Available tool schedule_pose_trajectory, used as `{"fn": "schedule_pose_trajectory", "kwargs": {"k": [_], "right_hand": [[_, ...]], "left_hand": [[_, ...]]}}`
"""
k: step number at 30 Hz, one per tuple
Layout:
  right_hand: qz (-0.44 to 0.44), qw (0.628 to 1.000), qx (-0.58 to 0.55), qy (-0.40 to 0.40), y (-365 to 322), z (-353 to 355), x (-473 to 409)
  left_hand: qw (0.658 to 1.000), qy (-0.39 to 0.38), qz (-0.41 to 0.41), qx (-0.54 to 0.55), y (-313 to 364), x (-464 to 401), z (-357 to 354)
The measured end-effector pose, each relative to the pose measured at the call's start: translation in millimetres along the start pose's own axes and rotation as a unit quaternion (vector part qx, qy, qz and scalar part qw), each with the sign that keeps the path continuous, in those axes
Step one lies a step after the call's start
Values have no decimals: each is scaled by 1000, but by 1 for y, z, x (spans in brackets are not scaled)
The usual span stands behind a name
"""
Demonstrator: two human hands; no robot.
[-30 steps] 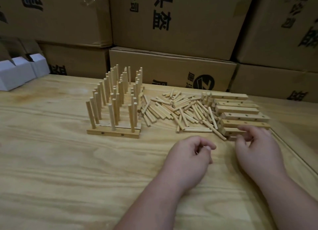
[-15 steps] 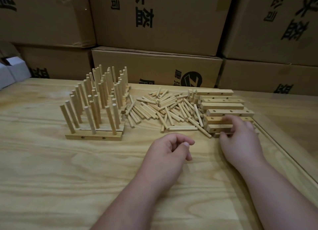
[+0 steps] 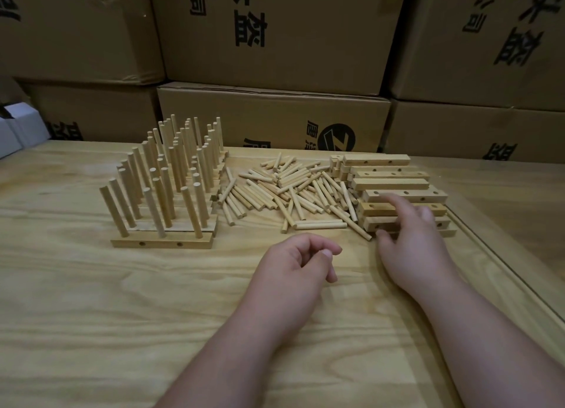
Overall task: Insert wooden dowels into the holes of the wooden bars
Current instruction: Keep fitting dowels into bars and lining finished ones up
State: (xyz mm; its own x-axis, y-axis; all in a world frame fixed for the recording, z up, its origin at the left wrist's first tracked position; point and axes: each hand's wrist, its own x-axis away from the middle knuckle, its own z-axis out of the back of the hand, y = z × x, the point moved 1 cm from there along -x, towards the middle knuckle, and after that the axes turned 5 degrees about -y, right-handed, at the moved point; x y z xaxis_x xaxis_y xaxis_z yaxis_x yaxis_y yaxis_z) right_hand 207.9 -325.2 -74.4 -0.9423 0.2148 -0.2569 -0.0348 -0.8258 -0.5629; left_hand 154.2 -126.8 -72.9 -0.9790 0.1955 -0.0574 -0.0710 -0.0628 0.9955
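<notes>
Head view: right hand (image 3: 409, 239) reaching onto stacked wooden bars (image 3: 394, 193), loose dowels (image 3: 290, 190) heaped just beside.
Fingers apparently pinching a lower bar; left hand (image 3: 293, 270) loosely curled, empty. Risk: dragging it out, toppling the stack.

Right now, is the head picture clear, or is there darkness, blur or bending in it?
Head view: dim, warm light; the stacked brown cardboard boxes sit in gloom; wide-angle bending curves the pale wooden table edge; the loose round wooden dowels stay sharp; the right hand looks slightly soft at its fingertips; no glare.
</notes>
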Motion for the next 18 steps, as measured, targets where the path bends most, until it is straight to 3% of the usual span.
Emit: {"fn": "schedule_pose_trajectory", "kwargs": {"k": [11,15,18], "right_hand": [[-39,995,84,40,-7,9,4],[-23,992,100,69,-13,12,6],[31,987,72,140,-19,15,8]], "left_hand": [[1000,-7,2,7,0,0,1],[1000,-4,0,7,-1,-1,1],[1000,-2,-3,13,-2,-1,1]]}}
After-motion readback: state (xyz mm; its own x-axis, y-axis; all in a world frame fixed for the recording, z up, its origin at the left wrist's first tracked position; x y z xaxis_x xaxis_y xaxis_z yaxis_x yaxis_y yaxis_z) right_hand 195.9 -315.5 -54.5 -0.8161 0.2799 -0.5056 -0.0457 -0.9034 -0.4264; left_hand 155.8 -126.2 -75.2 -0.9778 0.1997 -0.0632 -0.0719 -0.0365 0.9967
